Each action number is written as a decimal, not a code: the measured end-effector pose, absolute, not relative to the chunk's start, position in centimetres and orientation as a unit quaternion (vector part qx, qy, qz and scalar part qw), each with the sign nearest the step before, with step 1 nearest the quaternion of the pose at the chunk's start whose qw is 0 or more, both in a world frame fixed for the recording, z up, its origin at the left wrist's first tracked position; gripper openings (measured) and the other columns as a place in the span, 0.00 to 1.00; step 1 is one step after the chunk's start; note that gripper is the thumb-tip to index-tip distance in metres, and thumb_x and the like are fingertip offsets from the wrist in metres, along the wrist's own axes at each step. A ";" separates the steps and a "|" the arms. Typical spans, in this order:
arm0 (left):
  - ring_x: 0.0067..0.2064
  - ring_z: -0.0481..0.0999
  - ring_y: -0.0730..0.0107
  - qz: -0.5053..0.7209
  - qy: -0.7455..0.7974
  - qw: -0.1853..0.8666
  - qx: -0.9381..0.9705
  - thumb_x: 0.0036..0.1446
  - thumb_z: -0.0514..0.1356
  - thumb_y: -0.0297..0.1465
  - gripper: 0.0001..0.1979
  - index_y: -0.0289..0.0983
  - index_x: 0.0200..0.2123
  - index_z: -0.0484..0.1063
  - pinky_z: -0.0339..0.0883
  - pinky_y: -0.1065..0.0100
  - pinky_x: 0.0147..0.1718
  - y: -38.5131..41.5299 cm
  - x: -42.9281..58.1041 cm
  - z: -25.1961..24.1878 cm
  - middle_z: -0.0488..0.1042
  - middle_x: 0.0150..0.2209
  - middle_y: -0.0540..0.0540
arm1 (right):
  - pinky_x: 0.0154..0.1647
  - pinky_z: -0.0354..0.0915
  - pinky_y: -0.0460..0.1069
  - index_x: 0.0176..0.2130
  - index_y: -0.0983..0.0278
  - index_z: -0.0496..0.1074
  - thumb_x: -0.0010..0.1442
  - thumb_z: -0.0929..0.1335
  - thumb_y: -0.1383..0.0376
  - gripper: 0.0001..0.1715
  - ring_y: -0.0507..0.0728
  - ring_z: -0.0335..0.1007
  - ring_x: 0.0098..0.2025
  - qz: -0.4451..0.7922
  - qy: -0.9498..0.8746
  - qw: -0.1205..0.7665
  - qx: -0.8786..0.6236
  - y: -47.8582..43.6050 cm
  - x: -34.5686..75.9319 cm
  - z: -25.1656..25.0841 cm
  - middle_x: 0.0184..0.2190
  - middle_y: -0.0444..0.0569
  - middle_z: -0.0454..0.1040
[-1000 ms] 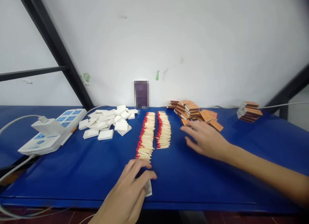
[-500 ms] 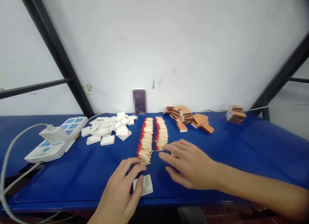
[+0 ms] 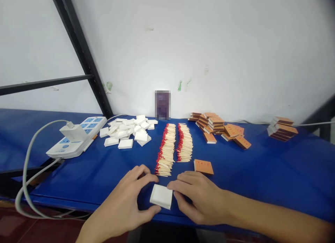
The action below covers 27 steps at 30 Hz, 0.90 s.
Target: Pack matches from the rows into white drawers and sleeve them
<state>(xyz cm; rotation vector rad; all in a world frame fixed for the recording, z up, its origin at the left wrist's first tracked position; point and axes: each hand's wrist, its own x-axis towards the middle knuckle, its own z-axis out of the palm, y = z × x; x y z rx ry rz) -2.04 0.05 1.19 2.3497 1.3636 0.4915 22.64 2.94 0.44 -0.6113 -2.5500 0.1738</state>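
Observation:
A small white matchbox tray lies at the table's front edge, between my two hands. My left hand is open around its left side, thumb by the lower corner and index finger above the upper left. My right hand has curled fingers, with thumb and index fingertip at the tray's upper right corner. Two rows of red-tipped matches, a left row and a right row, lie just beyond. An orange matchbox sleeve rests behind my right hand.
Several white trays are heaped at the left. Orange matchboxes form a loose pile at the back right, with a stack farther right. A power strip with a plug and cable lies on the left of the blue table.
My right hand has come down and left from the orange matchbox sleeve to the white tray. My left hand has spread away from the tray. The view has shifted left.

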 end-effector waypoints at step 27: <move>0.49 0.75 0.56 0.137 0.492 0.110 0.853 0.53 0.67 0.36 0.28 0.50 0.59 0.71 0.72 0.55 0.51 0.1 -2.3 0.3 0.71 0.47 0.46 | 0.33 0.52 0.51 0.47 0.63 0.73 0.66 0.61 0.67 0.15 0.55 0.67 0.31 0.085 -0.933 0.150 -0.317 3.6 23.2 0.6 0.34 0.46 0.74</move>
